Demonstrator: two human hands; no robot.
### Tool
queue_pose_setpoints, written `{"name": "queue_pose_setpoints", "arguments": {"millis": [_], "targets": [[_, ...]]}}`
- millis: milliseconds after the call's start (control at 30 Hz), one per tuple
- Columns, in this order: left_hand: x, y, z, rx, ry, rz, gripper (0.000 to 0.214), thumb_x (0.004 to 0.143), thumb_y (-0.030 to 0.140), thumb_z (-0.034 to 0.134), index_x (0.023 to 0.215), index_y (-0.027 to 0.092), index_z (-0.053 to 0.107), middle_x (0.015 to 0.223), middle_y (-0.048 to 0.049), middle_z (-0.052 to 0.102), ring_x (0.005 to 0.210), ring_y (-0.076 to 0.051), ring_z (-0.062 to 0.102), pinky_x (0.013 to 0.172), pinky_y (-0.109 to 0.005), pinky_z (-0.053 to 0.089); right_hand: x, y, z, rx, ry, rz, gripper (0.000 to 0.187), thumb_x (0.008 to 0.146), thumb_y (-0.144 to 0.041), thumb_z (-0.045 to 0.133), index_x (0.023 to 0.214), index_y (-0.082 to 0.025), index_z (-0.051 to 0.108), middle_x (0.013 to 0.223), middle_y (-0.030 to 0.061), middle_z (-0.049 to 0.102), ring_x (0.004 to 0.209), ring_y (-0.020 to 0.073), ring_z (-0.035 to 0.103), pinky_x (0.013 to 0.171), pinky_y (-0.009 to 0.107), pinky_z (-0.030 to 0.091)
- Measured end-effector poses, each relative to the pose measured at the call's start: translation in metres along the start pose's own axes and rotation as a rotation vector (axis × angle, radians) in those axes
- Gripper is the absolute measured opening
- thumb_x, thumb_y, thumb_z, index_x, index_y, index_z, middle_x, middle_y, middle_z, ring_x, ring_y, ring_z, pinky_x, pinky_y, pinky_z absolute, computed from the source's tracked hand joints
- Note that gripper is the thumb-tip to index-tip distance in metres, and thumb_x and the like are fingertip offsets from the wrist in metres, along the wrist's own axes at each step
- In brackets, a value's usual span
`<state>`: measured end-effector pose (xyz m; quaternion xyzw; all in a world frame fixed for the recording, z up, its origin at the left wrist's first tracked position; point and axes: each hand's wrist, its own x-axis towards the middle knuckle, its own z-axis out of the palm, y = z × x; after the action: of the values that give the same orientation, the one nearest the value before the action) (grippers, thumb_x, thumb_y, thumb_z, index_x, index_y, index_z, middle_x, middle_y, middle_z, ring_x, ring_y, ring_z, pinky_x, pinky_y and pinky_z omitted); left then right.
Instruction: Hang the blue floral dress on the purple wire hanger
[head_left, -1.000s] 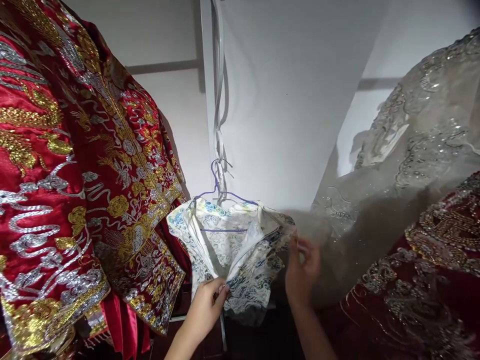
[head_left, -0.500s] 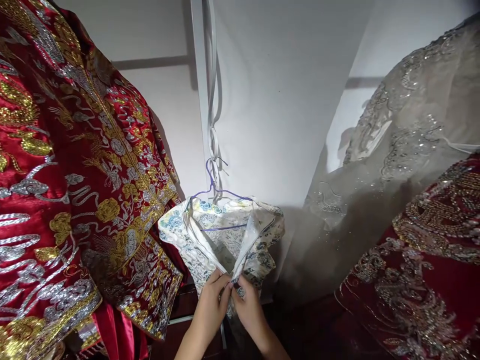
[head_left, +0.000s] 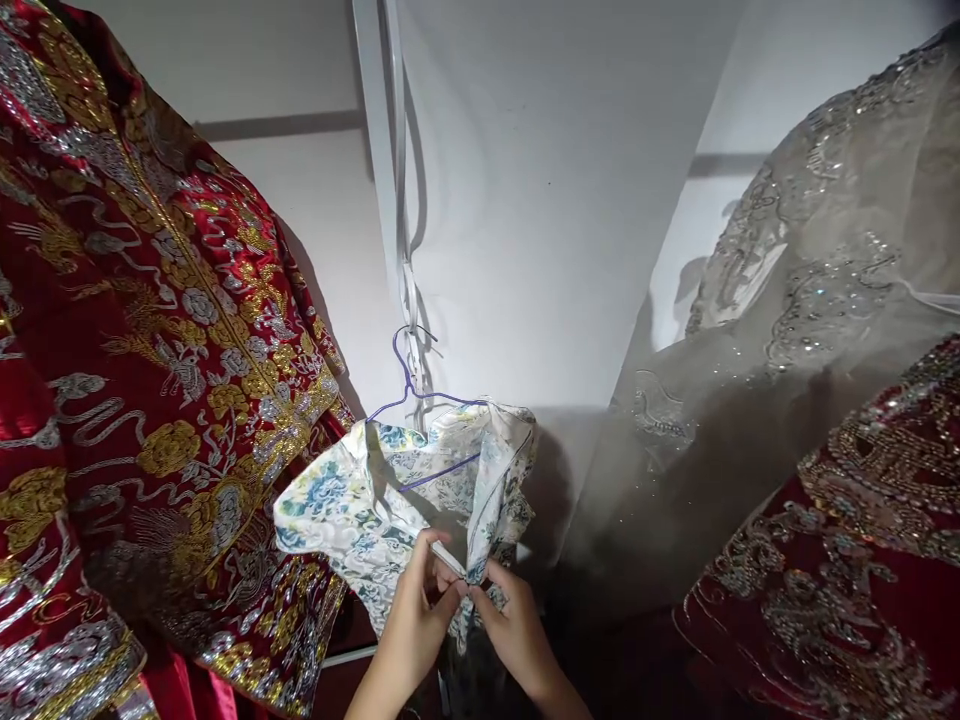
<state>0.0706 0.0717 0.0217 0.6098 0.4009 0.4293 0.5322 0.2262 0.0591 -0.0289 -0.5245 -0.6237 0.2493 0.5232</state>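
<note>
We're seeing the floral garment (head_left: 341, 505) hanging on a purple hanger (head_left: 409, 386), and our left hand (head_left: 421, 605) and right hand (head_left: 512, 622) are pinching its front edges where the neckline meets. It's looking light, soft and limp, likely creasing easily, so we're favouring those folded edges for grip.

A garment room, possibly of a formal-wear shop, is indicated by its contents: a red jacket (head_left: 187, 340) embroidered in gold and silver at nine o'clock, a sheer beaded pale gown (head_left: 825, 250) between two and three, a beaded dark-red garment (head_left: 840, 570) at four, and a floral top (head_left: 322, 505) on a purple hanger (head_left: 408, 386) toward seven.
</note>
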Motion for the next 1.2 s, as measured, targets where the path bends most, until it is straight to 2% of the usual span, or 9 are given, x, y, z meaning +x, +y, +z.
{"name": "queue_pose_setpoints", "arguments": {"millis": [267, 433, 567, 700, 833, 967, 1067, 1133, 1200], "targets": [[0.011, 0.008, 0.010, -0.268, 0.031, -0.118, 0.051, 0.077, 0.039, 0.072, 0.119, 0.026, 0.046, 0.067, 0.0031, 0.064, 0.051, -0.015, 0.059, 0.052, -0.026, 0.045, 0.001, 0.022, 0.004, 0.017, 0.009, 0.012, 0.032, 0.093, -0.043, 0.052, 0.072, -0.020, 0.056, 0.067, 0.0014, 0.058, 0.065, 0.0183, 0.058, 0.062, 0.026, 0.048], [0.036, 0.073, -0.009, -0.364, 0.254, 0.138, 0.038, 0.080, 0.025, 0.068, 0.107, 0.027, 0.042, 0.070, 0.0044, 0.066, 0.053, -0.012, 0.058, 0.051, -0.021, 0.043, 0.011, 0.031, 0.013, -0.012, -0.004, -0.045, 0.034, 0.090, -0.046, 0.055, 0.068, -0.020, 0.050, 0.063, -0.0019, 0.049, 0.061, 0.0155, 0.051, 0.058, 0.025, 0.043], [0.064, 0.131, -0.026, -0.351, 0.266, 0.345, 0.034, 0.082, 0.022, 0.067, 0.096, 0.026, 0.036, 0.072, 0.0039, 0.068, 0.054, -0.010, 0.059, 0.052, -0.020, 0.044, 0.023, 0.040, 0.011, -0.019, -0.059, -0.080, 0.032, 0.088, -0.043, 0.057, 0.068, -0.020, 0.051, 0.062, -0.0021, 0.048, 0.061, 0.0147, 0.048, 0.057, 0.025, 0.040], [0.079, 0.157, -0.027, -0.289, 0.258, 0.460, 0.041, 0.081, 0.021, 0.069, 0.101, 0.027, 0.034, 0.072, 0.0048, 0.067, 0.053, -0.010, 0.061, 0.052, -0.019, 0.045, 0.033, 0.037, -0.002, -0.024, -0.193, -0.075, 0.030, 0.087, -0.040, 0.059, 0.067, -0.019, 0.052, 0.062, -0.0007, 0.054, 0.061, 0.0158, 0.052, 0.060, 0.026, 0.044], [0.071, 0.157, -0.016, -0.216, 0.210, 0.445, 0.034, 0.087, 0.023, 0.065, 0.106, 0.026, 0.037, 0.070, 0.0048, 0.066, 0.054, -0.010, 0.059, 0.056, -0.020, 0.047, 0.063, -0.018, -0.031, 0.111, -0.240, -0.130, 0.023, 0.091, -0.039, 0.058, 0.102, -0.020, 0.061, 0.087, 0.0067, 0.070, 0.081, 0.0208, 0.066, 0.073, 0.030, 0.052], [0.058, 0.159, -0.008, -0.192, 0.157, 0.441, 0.032, 0.089, 0.023, 0.064, 0.108, 0.025, 0.039, 0.070, 0.0052, 0.063, 0.056, -0.009, 0.058, 0.057, -0.020, 0.045, 0.113, -0.103, -0.062, 0.161, -0.133, -0.332, 0.048, 0.098, -0.037, 0.049, 0.142, -0.023, 0.040, 0.097, 0.0063, 0.070, 0.088, 0.0202, 0.066, 0.079, 0.033, 0.052], [0.053, 0.161, -0.009, -0.175, 0.159, 0.467, 0.032, 0.089, 0.025, 0.064, 0.106, 0.025, 0.037, 0.071, 0.0060, 0.061, 0.055, -0.009, 0.056, 0.056, -0.020, 0.044, 0.139, -0.143, -0.070, -0.042, -0.178, -0.420, 0.027, 0.098, -0.040, 0.048, 0.111, -0.022, 0.065, 0.075, 0.0011, 0.065, 0.065, 0.0160, 0.059, 0.061, 0.027, 0.043], [0.053, 0.155, -0.012, -0.147, 0.201, 0.477, 0.032, 0.089, 0.026, 0.063, 0.107, 0.026, 0.037, 0.070, 0.0068, 0.059, 0.054, -0.009, 0.054, 0.055, -0.019, 0.043, 0.145, -0.157, -0.068, -0.140, -0.208, -0.450, 0.031, 0.099, -0.041, 0.048, 0.084, -0.021, 0.066, 0.063, -0.0012, 0.059, 0.056, 0.0133, 0.052, 0.055, 0.025, 0.036], [0.052, 0.138, -0.014, -0.089, 0.230, 0.456, 0.035, 0.089, 0.023, 0.062, 0.113, 0.027, 0.037, 0.068, 0.0077, 0.057, 0.056, -0.009, 0.055, 0.057, -0.019, 0.043, 0.144, -0.166, -0.064, -0.103, -0.185, -0.457, 0.034, 0.099, -0.040, 0.047, 0.077, -0.020, 0.062, 0.062, -0.0016, 0.057, 0.054, 0.0126, 0.050, 0.052, 0.024, 0.033]]}}
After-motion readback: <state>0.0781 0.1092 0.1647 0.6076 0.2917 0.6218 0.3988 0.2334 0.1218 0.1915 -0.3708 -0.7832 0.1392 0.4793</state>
